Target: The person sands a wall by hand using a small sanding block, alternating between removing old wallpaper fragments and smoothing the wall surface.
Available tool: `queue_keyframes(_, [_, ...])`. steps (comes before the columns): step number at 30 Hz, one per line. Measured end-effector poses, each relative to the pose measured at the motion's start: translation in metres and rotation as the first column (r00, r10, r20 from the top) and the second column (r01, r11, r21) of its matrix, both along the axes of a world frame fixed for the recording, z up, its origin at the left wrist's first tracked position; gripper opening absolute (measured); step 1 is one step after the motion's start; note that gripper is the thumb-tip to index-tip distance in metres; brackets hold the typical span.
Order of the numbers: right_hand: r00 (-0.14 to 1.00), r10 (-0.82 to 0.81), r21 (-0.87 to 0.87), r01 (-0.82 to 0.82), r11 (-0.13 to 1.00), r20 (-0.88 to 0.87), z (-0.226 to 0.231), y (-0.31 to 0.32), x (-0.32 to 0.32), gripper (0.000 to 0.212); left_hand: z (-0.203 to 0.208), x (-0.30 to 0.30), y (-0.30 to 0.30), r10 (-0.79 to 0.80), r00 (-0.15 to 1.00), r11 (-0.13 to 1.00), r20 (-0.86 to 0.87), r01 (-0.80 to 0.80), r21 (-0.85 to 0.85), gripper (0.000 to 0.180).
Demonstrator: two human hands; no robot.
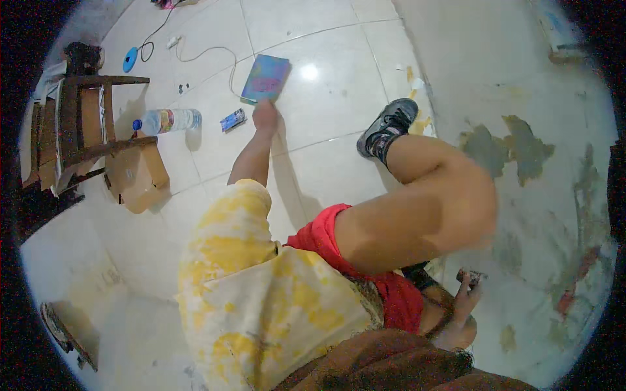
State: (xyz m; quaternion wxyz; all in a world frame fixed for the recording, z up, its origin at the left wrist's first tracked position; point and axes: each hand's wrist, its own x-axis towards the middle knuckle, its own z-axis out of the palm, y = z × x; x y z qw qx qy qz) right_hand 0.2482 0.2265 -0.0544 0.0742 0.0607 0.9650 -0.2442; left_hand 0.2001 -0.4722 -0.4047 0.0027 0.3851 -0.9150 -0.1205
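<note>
A thin blue and purple notebook [266, 77] with a pink patch on its cover is at the far end of my outstretched left arm. My left hand [264, 117] is closed at the notebook's near edge, its fingers partly hidden. Just left of that hand lies a small blue and white packet [233, 120]. Off to the right, beyond my bent leg, my right hand [465, 301] is closed around a small dark object [469, 279]; its kind is too small to make out.
A clear water bottle [171, 122] with a blue cap is at the left, near a wooden chair [98, 124] and a cardboard box [137, 173]. A white cable [208, 49] runs over the tiles to the notebook. A stained wall [521, 215] rises at the right.
</note>
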Motion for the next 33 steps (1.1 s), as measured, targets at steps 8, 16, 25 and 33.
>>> queue_keyframes(8, [0.998,-0.041,-0.124,0.034,0.992,-0.05,0.026,-0.008,0.016,0.015,0.165,-0.026,0.042,0.665,0.428,0.682,-0.612,-0.012,0.731,0.026])
queue_keyframes(16, [0.983,0.071,-0.09,-0.087,0.992,-0.168,0.062,-0.026,0.036,0.016,0.349,-0.049,0.098,0.504,0.258,0.631,-0.824,0.542,0.555,0.042])
queue_keyframes(25, [0.984,-0.174,-0.057,0.172,0.983,-0.045,0.108,-0.028,0.057,0.02,0.434,-0.06,0.173,0.54,0.145,0.567,-0.829,0.666,0.485,0.019])
queue_keyframes(33, [0.883,-0.074,-0.407,-0.137,0.903,-0.463,0.051,0.008,0.065,0.02,0.462,-0.055,0.198,0.77,0.299,0.091,-0.563,0.823,0.561,0.022])
